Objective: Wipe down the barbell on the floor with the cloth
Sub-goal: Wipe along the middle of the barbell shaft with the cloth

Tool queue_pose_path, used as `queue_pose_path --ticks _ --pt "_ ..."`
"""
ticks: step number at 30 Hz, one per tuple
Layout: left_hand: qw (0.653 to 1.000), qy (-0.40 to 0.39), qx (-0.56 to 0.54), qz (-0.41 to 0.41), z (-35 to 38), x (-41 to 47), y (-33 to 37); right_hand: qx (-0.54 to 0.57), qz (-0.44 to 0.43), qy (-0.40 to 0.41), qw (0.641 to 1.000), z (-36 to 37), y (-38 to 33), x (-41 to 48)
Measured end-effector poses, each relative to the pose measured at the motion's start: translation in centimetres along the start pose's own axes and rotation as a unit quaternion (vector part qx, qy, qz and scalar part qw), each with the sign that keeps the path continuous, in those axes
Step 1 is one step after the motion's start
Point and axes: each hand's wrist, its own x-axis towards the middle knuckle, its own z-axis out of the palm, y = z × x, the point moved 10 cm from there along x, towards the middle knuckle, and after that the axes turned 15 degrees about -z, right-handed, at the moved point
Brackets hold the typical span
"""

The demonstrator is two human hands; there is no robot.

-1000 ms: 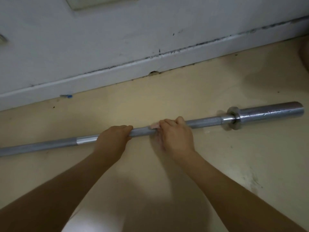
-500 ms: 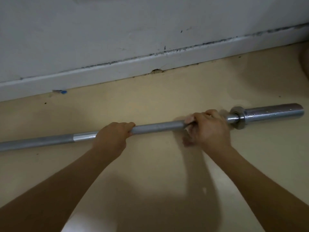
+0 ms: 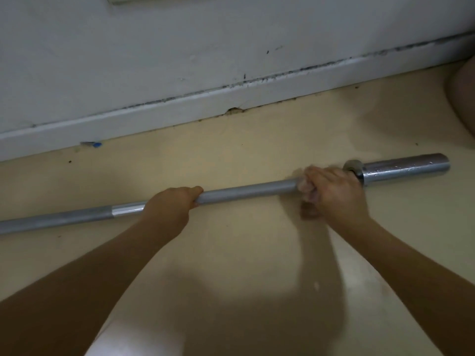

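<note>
A grey steel barbell [image 3: 246, 191] lies on the cream floor, running from the left edge up to a thicker shiny sleeve at the right. My left hand [image 3: 169, 204] grips the shaft near its middle. My right hand [image 3: 334, 191] is closed around the shaft just left of the collar, wrapped over a pale pink cloth [image 3: 305, 187]. Only a small bunched bit of the cloth shows at my fingers; the rest is hidden under the hand.
A white wall with a scuffed baseboard [image 3: 231, 104] runs behind the bar. A small blue scrap [image 3: 95, 144] lies at the baseboard on the left. A rounded tan shape [image 3: 462, 98] sits at the right edge.
My right hand has slid with the cloth along the shaft to the right, from beside my left hand to the collar. The left hand has kept its grip.
</note>
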Motion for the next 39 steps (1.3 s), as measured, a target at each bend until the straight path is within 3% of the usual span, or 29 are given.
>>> queue_pose_path --ticks 3,5,7,10,12,15,19,22,25,27,29,32,35,37,39 --pt "0.994 0.044 0.099 0.027 -0.5 -0.6 0.7 0.071 0.073 0.035 0.994 0.9 -1.6 0.8" --pt "0.981 0.059 0.181 0.047 -1.3 -1.1 1.6 0.130 0.045 0.021 0.990 3.1 -6.9 3.1" --pt "0.974 -0.002 0.210 0.084 -1.5 -1.5 2.4 0.175 -0.031 0.021 0.984 4.1 -12.2 4.6" --pt "0.950 -0.175 0.245 0.086 -2.3 -2.5 0.5 0.168 -0.150 0.017 0.974 3.3 -14.2 4.6" --pt "0.933 -0.196 0.287 0.090 -4.4 -4.1 -1.8 0.118 -0.210 -0.016 0.970 3.5 -13.5 3.8" --pt "0.927 -0.199 0.312 0.069 -6.1 -7.9 -6.6 0.085 -0.210 -0.037 0.973 3.0 -13.8 3.8" --pt "0.955 -0.152 0.255 -0.026 -5.2 -11.8 -15.5 0.003 -0.312 -0.028 0.950 2.8 -16.1 5.3" --pt "0.976 -0.092 0.127 -0.150 -4.4 -12.4 -21.3 -0.039 -0.359 -0.139 0.922 3.0 -16.6 6.2" --pt "0.983 -0.020 0.045 -0.178 -3.6 -11.3 -23.4 -0.009 -0.250 -0.314 0.916 4.5 -17.3 7.4" --pt "0.988 0.035 0.014 -0.149 -3.6 -9.8 -23.2 0.038 -0.164 -0.332 0.928 4.9 -18.8 8.8" --pt "0.988 0.083 0.009 -0.129 -3.8 -8.4 -23.2 0.044 -0.114 -0.314 0.942 5.7 -20.6 9.8" --pt "0.984 0.123 -0.021 -0.126 -4.1 -6.8 -24.0 0.100 -0.062 -0.206 0.972 5.8 -25.2 11.3" --pt "0.983 0.128 -0.052 -0.119 -4.0 -6.0 -24.6 0.234 -0.115 -0.066 0.963 5.9 -34.9 13.2" --pt "0.982 0.125 -0.075 -0.119 -4.0 -5.4 -25.2 0.238 -0.139 -0.005 0.961 5.9 -39.5 14.0" --pt "0.985 0.108 -0.071 -0.117 -4.1 -4.7 -25.3 0.204 -0.145 0.006 0.968 6.2 -39.3 14.1"
